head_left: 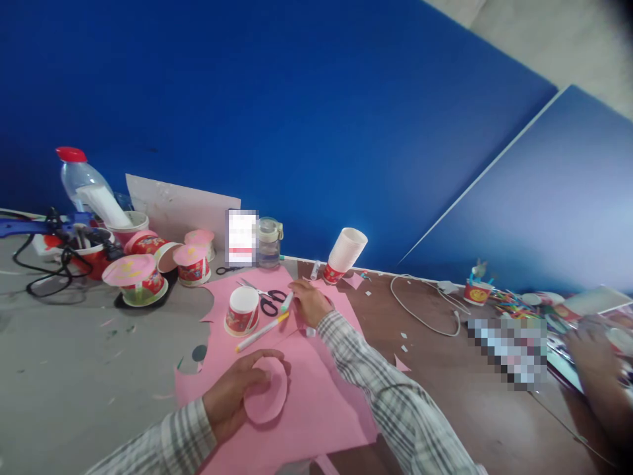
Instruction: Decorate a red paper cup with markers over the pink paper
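My left hand [232,392] pinches a round pink paper disc [271,399] above a large pink paper sheet [316,376]. Farther back, my right hand [310,303] is low over the sheet with its fingers curled. Beside its fingers is a white marker with a green end [287,302]. What the fingers grip, if anything, is hidden. To its left are black-handled scissors [270,302] with the blades apart. A yellow-and-white marker [262,332] lies diagonally in front of an upside-down red-and-white paper cup [243,310].
Several decorated cups [143,284] with pink paper tops stand at left. A tilted stack of cups [346,254] and a water jar [270,243] are by the blue partition [297,132]. A white cable [395,297] curls at right, near another person's hand [593,349].
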